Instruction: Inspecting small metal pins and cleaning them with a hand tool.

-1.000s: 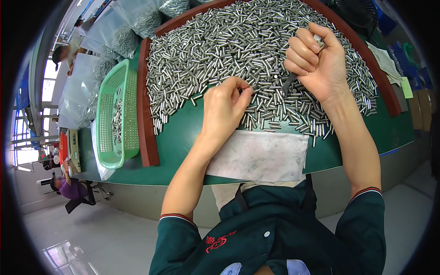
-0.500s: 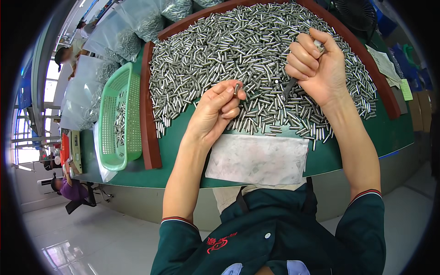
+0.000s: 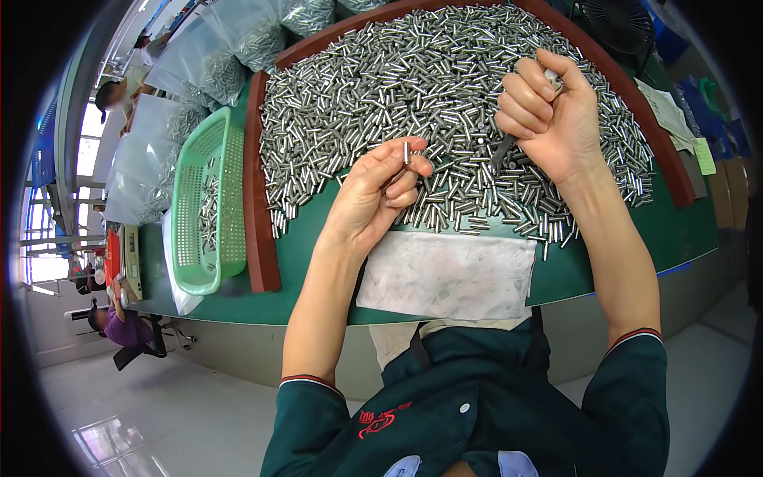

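The left hand (image 3: 373, 195) is pinching one small metal pin (image 3: 407, 151) between thumb and fingertips, its long axis standing nearly upright and projecting above them. The right hand (image 3: 548, 111) is closing in a fist around a dark-tipped tool (image 3: 503, 151), whose tip is pointing down and toward the pin, to the right of the left fingertips. The pile of loose pins (image 3: 429, 87) is lying just beyond both hands.
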